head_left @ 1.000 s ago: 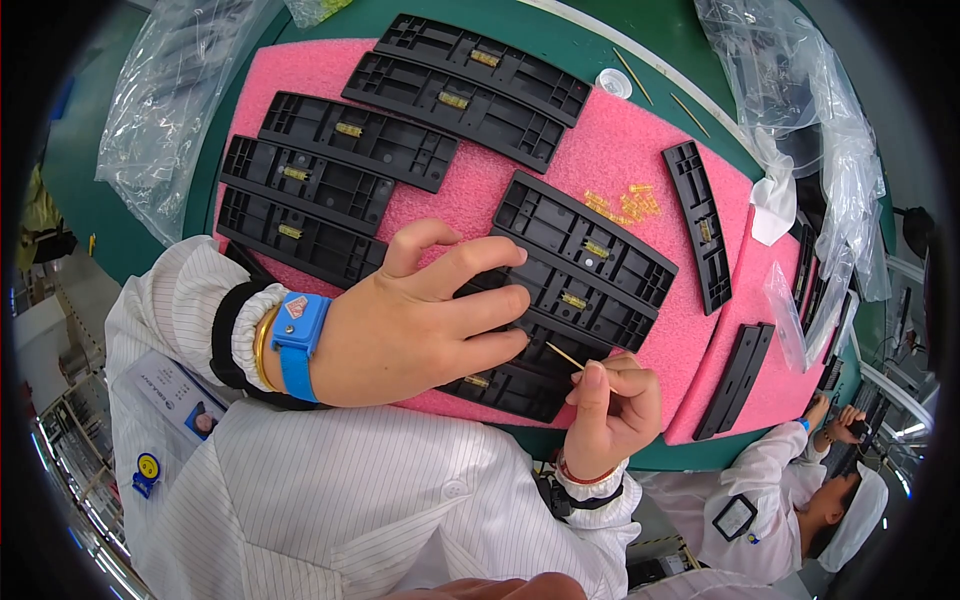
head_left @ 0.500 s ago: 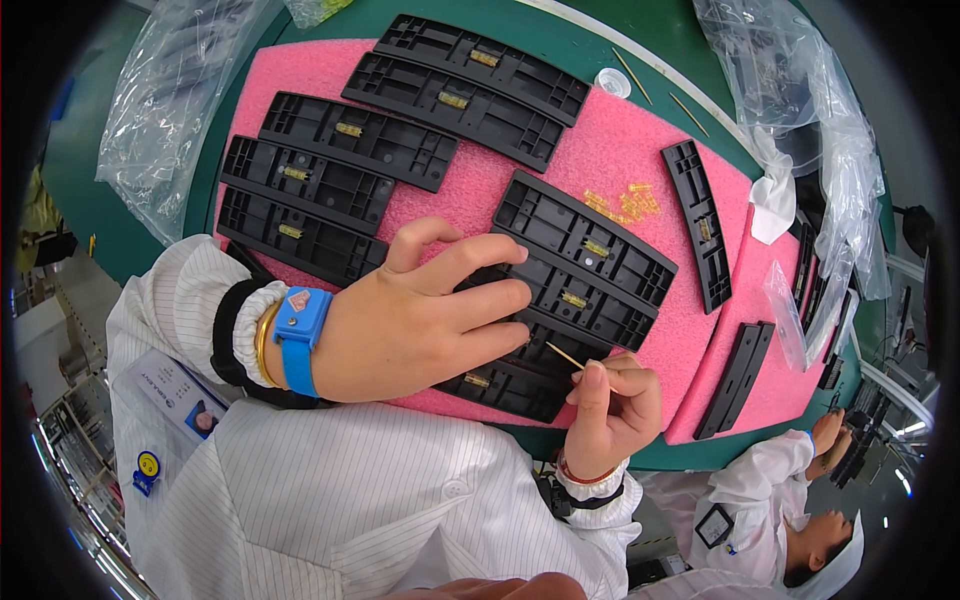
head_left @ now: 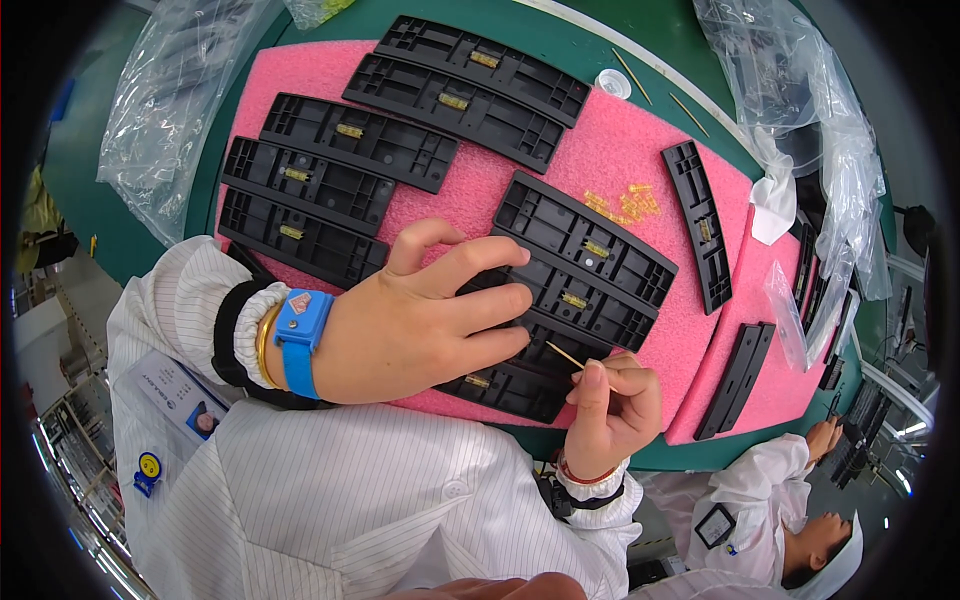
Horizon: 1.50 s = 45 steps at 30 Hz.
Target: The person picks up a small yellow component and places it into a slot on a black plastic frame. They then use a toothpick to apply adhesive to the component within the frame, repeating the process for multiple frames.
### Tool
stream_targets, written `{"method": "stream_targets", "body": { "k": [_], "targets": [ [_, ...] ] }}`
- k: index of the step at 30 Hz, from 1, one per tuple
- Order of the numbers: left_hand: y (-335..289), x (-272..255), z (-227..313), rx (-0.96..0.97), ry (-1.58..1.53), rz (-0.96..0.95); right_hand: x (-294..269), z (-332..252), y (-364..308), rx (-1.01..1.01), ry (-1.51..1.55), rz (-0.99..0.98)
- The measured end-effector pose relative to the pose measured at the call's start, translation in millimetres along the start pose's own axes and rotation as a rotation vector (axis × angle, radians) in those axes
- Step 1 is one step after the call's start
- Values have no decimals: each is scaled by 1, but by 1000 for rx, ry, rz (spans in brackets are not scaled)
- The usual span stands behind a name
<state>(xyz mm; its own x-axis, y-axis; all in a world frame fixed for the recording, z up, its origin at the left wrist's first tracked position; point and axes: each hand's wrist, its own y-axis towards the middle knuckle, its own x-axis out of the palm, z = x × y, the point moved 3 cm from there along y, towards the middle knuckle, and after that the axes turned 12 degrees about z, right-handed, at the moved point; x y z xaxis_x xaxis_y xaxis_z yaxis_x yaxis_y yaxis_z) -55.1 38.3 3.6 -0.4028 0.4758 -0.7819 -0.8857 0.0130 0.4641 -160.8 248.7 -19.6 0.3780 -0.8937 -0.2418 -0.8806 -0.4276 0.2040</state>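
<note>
My left hand [head_left: 430, 305], with a blue wrist strap, lies with fingers spread over a stack of ribbed black plastic strips [head_left: 585, 250]. Its fingertips rest on or just above the middle strips and hide part of them. Between thumb and fingers, my right hand [head_left: 618, 405] pinches a thin wooden stick [head_left: 566, 355]. The stick's tip points up and left at a strip near the left fingertips; whether it touches I cannot tell. Small clear yellow tubes [head_left: 574, 300] sit in the middle pockets of the strips, one of them in the nearest strip [head_left: 520, 390].
More black strips [head_left: 350, 130] lie on the pink foam sheet [head_left: 450, 215]. Loose yellow tubes [head_left: 625, 205] are heaped to the right. A small white cup [head_left: 612, 83] and wooden sticks [head_left: 630, 75] lie beyond. Plastic bags [head_left: 185, 110] flank the green table. A co-worker [head_left: 750, 500] works at lower right.
Both my hands and the stick are practically where they were. The co-worker's hands at the lower right have shifted slightly.
</note>
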Motion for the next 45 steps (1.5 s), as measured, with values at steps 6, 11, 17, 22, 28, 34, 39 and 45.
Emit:
{"method": "stream_targets", "body": {
  "k": [6,11,17,22,28,34,39,45],
  "targets": [
    [1,-1,1,7,4,8,0,-2,0,23,-6,13],
    [1,-1,1,14,8,8,1,-3,3,33,3,20],
    [1,-4,-1,47,38,-29,0,-2,3,86,115,90],
    [0,-3,-2,42,16,-26,4,-7,7,181,162,141],
    [-1,-2,-5,73,25,-22,5,-2,4,132,169,176],
    [-1,-3,-3,88,41,-14,5,-3,4,137,154,186],
    [-1,-4,0,96,71,-21,6,-2,4,145,169,188],
    [-2,-2,3,103,97,-29,6,-3,4,165,192,184]
  ]
}}
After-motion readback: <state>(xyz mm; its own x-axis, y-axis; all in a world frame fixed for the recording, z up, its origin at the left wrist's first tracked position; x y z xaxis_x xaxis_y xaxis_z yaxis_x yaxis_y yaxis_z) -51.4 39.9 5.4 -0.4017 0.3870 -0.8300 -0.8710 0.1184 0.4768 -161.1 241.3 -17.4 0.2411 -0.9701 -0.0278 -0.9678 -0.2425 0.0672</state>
